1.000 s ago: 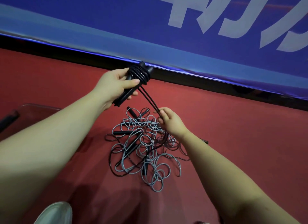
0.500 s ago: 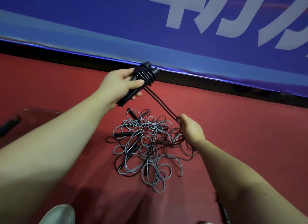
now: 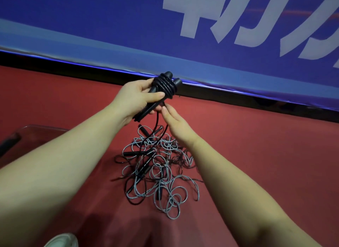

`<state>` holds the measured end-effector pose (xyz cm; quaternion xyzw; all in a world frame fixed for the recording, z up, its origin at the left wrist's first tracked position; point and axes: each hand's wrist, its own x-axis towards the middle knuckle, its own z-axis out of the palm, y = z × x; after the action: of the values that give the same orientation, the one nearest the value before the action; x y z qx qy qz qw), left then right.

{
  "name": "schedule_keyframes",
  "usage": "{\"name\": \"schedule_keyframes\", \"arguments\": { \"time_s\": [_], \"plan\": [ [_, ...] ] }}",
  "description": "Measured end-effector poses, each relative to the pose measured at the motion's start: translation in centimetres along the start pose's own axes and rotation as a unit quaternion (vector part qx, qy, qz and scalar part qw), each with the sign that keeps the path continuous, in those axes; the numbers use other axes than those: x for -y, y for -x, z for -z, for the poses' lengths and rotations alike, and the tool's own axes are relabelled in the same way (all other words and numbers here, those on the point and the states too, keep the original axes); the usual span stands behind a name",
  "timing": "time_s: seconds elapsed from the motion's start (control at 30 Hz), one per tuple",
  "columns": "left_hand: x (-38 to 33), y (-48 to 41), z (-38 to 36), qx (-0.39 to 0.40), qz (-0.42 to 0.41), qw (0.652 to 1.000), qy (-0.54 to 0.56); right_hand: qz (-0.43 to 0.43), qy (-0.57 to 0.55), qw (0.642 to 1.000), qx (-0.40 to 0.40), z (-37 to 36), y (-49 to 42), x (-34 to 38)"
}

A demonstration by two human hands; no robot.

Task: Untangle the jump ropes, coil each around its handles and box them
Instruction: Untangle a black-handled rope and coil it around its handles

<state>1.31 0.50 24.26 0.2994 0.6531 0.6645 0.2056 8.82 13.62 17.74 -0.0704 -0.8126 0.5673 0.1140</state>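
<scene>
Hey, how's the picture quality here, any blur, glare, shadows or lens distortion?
Head view: dim, flat light, with a soft shadow on the red floor. Head view: a bright sheen runs along the lower edge of the banner, which the wide lens bows, and the forearms look swollen. Head view: the white lettering is smeared, while the left hand and the wound black rope are fairly sharp.

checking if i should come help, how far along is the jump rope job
Done: several turns of the black rope are wound on its handles, gripped by the left hand. In hand: the right hand is at its trailing cord. Left: the tangled pile, and boxing into the clear box.
</scene>
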Motion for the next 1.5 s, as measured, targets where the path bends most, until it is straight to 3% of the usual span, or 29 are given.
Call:
{"name": "schedule_keyframes", "arguments": {
  "time_s": [0.17,0.27,0.33,0.43,0.57,0.63,0.77,0.83,0.9,0.97,1.07,1.27,1.37,1.43,1.5],
  "plan": [
    [-0.7,0.3,0.5,-0.006,0.000,1.000,0.020,-0.002,-0.249,0.968,0.025,-2.8,-0.3,0.4],
    [-0.8,0.3,0.9,-0.005,-0.006,1.000,0.005,-0.033,-0.280,0.959,0.020,-2.9,-0.6,0.3],
    [-0.8,0.0,1.7,-0.027,-0.017,0.999,0.006,-0.048,-0.215,0.975,0.004,-2.2,-0.4,0.1],
    [-0.3,-0.4,3.6,-0.081,-0.033,0.996,-0.008,-0.029,0.001,0.999,-0.016,-0.7,0.5,0.1],
    [1.9,-0.4,4.8,-0.093,-0.035,0.989,-0.110,0.062,0.269,0.961,-0.014,0.7,1.2,2.0],
    [2.6,-0.6,4.7,-0.101,-0.038,0.981,-0.160,0.051,0.303,0.951,-0.031,0.7,1.2,3.1],
    [2.8,-0.7,4.1,-0.114,-0.070,0.933,-0.334,-0.102,0.026,0.994,-0.008,0.9,1.5,4.7],
    [2.9,-0.6,3.7,-0.097,-0.067,0.920,-0.373,-0.110,-0.061,0.992,-0.002,1.2,1.6,5.0],
    [3.0,-0.6,3.4,-0.081,-0.057,0.914,-0.394,-0.093,-0.076,0.993,-0.019,1.3,1.7,5.1],
    [3.1,-0.7,3.0,-0.068,-0.049,0.922,-0.378,-0.072,-0.050,0.994,-0.063,1.3,1.6,4.9],
    [2.9,-0.9,2.8,-0.085,0.029,0.980,-0.178,-0.033,0.005,0.993,-0.114,1.3,1.8,4.6],
    [2.5,-1.1,3.3,-0.132,0.048,0.989,-0.051,0.005,0.099,0.989,-0.105,0.7,2.3,4.7],
    [3.0,-1.0,3.0,-0.131,0.027,0.970,-0.202,0.021,0.243,0.968,-0.056,0.1,2.2,5.5],
    [3.3,-0.6,2.5,-0.111,0.007,0.924,-0.366,0.051,0.378,0.923,-0.050,-0.2,2.2,6.2],
    [3.6,-0.3,2.0,-0.085,0.004,0.892,-0.444,0.094,0.500,0.859,-0.050,0.0,2.1,6.7]
  ]
}}
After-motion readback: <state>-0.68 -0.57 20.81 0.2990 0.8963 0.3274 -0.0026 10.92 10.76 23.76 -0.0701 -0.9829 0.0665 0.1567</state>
